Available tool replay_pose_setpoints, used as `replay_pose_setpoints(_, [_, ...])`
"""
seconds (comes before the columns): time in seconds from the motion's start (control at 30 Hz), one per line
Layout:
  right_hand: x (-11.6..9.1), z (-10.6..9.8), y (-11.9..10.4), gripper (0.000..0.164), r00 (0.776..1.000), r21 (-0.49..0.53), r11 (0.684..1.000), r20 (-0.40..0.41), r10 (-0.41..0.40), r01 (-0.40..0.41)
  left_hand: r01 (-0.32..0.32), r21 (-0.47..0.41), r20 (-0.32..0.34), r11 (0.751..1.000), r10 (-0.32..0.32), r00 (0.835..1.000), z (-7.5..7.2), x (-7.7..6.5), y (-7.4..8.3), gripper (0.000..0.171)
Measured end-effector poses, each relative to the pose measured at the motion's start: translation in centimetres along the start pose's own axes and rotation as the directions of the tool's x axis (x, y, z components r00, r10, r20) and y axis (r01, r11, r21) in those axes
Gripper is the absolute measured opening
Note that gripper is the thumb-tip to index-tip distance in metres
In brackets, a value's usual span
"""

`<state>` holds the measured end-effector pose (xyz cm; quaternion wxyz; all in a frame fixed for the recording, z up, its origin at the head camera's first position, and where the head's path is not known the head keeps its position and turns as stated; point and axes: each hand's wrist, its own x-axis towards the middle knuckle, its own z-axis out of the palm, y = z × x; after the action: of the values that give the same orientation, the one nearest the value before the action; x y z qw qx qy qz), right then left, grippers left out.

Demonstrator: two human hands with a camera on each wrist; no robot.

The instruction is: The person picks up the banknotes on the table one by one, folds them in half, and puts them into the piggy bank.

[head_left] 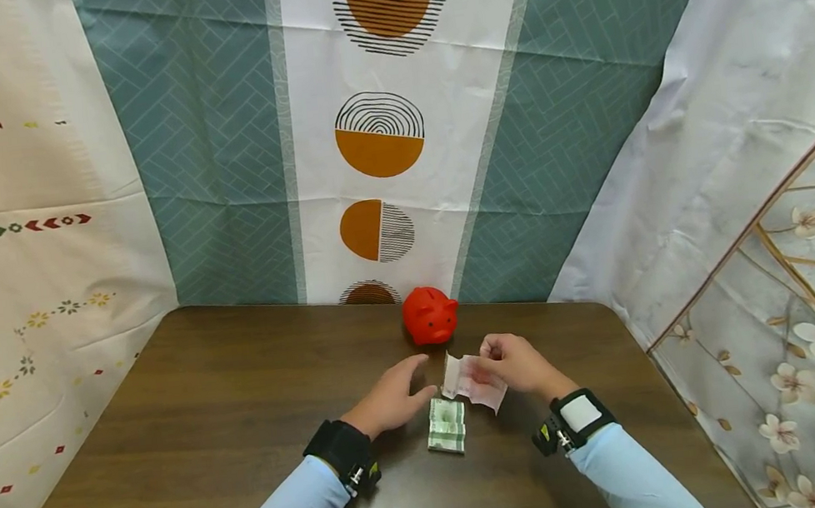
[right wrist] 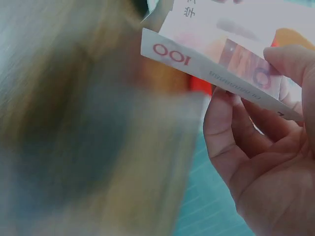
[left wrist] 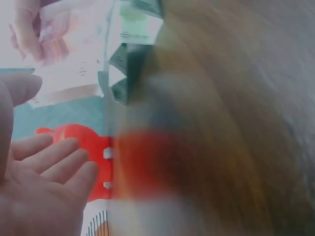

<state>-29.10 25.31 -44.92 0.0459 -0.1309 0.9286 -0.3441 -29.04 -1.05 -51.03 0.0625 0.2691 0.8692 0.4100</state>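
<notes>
Right hand [head_left: 520,363] pinches a pink banknote [head_left: 472,382], covering 1 end; left hand [head_left: 391,394], thumb spread, partly hides the piggy bank [head_left: 430,317] in its wrist view.

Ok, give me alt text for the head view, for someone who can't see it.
A person's right hand pinches a creased pink banknote above a brown table; the empty left hand is beside a green banknote lying there. Beyond them is a red piggy bank.

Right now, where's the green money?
In the head view, the green banknote sits on the table, right of the left hand and just below the pink banknote the right hand pinches.
</notes>
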Motion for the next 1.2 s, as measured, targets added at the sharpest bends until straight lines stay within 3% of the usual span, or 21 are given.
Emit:
replay_pose_setpoints(0.1, [0.1,0.0,-1.5,0.021,0.996,-0.014,0.997,0.037,-0.080,0.080,0.020,-0.151,-0.019,0.988,-0.023,1.000,-0.3,-0.1,0.3,0.070])
replay_pose_setpoints(0.17, [0.1,0.0,-2.4,0.021,0.989,-0.011,0.990,0.044,-0.139,0.140,0.004,-0.271,-0.028,0.963,-0.012,1.000,-0.4,-0.3,0.5,0.071])
replay_pose_setpoints(0.27, [0.1,0.0,-3.6,0.020,0.978,0.004,0.979,0.041,-0.203,0.203,-0.031,-0.418,-0.053,0.908,0.010,0.999,-0.9,-0.9,1.0,0.055])
replay_pose_setpoints(0.37, [0.0,0.0,-4.7,0.020,0.976,0.043,0.975,0.011,-0.216,0.216,-0.064,-0.509,-0.103,0.858,0.013,0.995,-1.7,-1.6,1.5,0.031])
replay_pose_setpoints(0.53, [-0.4,0.2,-5.7,0.021,0.986,0.265,0.951,-0.070,-0.149,0.163,-0.131,-0.576,-0.228,0.807,-0.005,0.974,-3.4,-2.7,2.4,0.021])
replay_pose_setpoints(0.67, [-1.2,0.6,-6.4,0.032,0.995,0.486,0.868,-0.044,-0.087,0.097,-0.173,-0.590,-0.304,0.788,-0.018,0.953,-4.9,-3.6,3.2,0.022])
replay_pose_setpoints(0.77, [-1.9,0.8,-7.0,0.036,0.996,0.570,0.817,-0.031,-0.084,0.087,-0.185,-0.585,-0.350,0.790,-0.040,0.936,-5.9,-4.2,3.7,0.022])
replay_pose_setpoints(0.87, [-2.6,0.7,-7.6,0.035,0.991,0.588,0.798,-0.087,-0.099,0.131,-0.183,-0.565,-0.401,0.805,-0.074,0.913,-6.9,-4.8,4.3,0.020])
replay_pose_setpoints(1.0, [-3.6,0.1,-8.3,0.030,0.977,0.561,0.807,-0.195,-0.087,0.184,-0.172,-0.538,-0.449,0.825,-0.107,0.887,-8.3,-5.6,4.9,0.016])
replay_pose_setpoints(1.2, [-5.2,-0.7,-9.4,0.026,0.955,0.544,0.810,-0.290,-0.066,0.221,-0.169,-0.472,-0.456,0.865,-0.076,0.887,-10.0,-6.6,6.3,0.015])
